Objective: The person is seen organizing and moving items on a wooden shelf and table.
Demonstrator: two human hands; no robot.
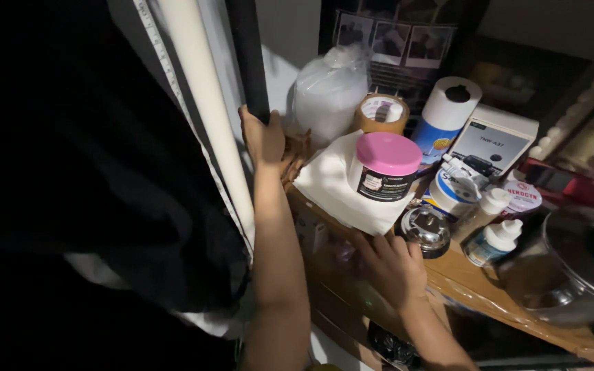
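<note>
Beside the crowded surface [462,282], the left hand [261,137] is closed round a dark upright pole [250,62] while the right hand [390,264] rests open and empty on the surface's front edge, suggesting the pole is being steadied before shifting.

Two hands show — the left hand [262,137] up on a dark pole [250,58], the right hand [390,264] low at the shelf's edge [462,278]; one white jar with a pink lid [386,165]; one folded white cloth [335,185] under it; one roll of brown tape [381,113]; one white paper roll [452,103]; one clear plastic bag [328,93]; one white box [493,141]; two small dropper bottles with white caps [495,242]; one round glass piece [426,230]; one steel pot [572,271]; one pale rod [204,103]; other small tubs behind are too crowded to count.
</note>
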